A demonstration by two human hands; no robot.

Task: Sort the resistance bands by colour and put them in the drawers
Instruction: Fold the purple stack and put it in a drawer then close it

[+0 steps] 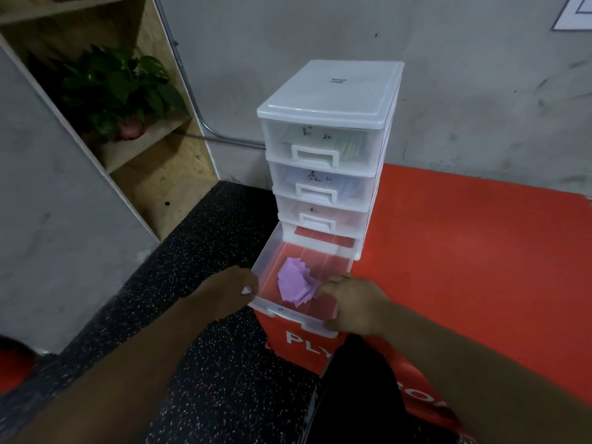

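Observation:
A white plastic drawer tower stands on a red plyo box. Its bottom drawer is pulled out and holds a folded stack of purple resistance bands. My left hand grips the drawer's front left corner. My right hand grips the drawer's front rim at the right, fingers beside the purple bands. The three upper drawers are closed; pale green bands show through the top one, bluish ones through the second, and reddish ones faintly through the third.
A grey wall is behind the tower. A wooden shelf unit with a potted green plant stands at the left. Black speckled rubber floor lies beside the red box. A red object sits at the far left edge.

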